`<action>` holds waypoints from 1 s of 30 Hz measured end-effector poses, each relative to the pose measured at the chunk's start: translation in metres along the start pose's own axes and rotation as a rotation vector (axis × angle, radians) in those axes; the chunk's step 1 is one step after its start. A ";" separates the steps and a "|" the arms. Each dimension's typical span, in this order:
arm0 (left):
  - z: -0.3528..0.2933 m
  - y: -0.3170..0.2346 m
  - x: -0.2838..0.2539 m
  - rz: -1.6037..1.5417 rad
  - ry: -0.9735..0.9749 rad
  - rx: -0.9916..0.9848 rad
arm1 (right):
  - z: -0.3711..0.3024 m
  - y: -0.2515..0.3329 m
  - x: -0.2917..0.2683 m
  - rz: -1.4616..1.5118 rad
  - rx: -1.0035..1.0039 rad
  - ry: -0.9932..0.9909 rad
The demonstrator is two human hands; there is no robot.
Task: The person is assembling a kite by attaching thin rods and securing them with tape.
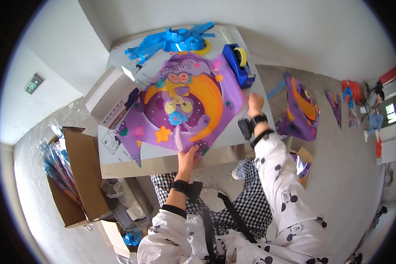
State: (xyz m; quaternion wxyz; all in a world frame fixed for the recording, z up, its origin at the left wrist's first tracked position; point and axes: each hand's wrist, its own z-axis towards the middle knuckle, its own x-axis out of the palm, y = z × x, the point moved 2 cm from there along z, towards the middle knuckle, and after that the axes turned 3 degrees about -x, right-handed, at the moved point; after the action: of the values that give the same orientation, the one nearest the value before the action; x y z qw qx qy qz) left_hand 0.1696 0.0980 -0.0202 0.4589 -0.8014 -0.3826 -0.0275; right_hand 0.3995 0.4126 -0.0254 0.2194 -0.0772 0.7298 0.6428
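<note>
Table edge [171,163], left hand [187,157] gripping kite [185,103]

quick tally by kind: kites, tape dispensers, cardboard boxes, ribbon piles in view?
Purple diamond-shaped cartoon kites: 3, one on the table in both hands, two on the floor
Blue tape dispenser: 1
Open brown cardboard box: 1
Blue ribbon pile: 1
Total: 6

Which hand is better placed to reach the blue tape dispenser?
Probably the right hand: it hovers just below the blue tape dispenser, while the left hand grips the purple kite's near edge.
</note>
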 end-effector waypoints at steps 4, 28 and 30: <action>-0.001 0.002 -0.036 0.030 -0.029 -0.024 | -0.132 0.030 0.013 0.509 -0.179 0.094; -0.013 -0.006 -0.032 -0.098 0.202 -0.106 | -0.342 0.061 0.022 0.467 0.237 0.617; -0.014 -0.007 -0.029 -0.118 0.173 -0.091 | -0.340 0.055 0.028 0.432 0.252 0.545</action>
State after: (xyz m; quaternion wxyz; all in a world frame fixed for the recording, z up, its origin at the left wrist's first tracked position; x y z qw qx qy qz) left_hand 0.1490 0.0729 -0.0182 0.4508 -0.7921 -0.3866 -0.1411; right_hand 0.2780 0.0961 0.0391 -0.1160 -0.0619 0.8343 0.5354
